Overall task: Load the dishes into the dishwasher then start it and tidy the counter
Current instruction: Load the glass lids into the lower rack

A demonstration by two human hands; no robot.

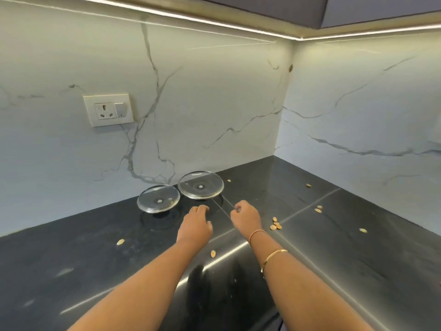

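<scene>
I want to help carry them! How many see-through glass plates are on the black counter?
2. The left glass plate sits by the wall, ahead of the left hand; the right glass plate is close beside it, slightly farther back. None seems hidden.

No legible text (anywhere here)

A round clear glass plate point(152, 195) sits on the black stone counter point(71, 259) by the marble back wall point(214, 103). A second such plate point(201, 185) lies just right, further back (nearly touching). Small pale seeds point(276, 224) lie scattered right and in front, and a white wall socket point(107, 110) is above-left.
</scene>
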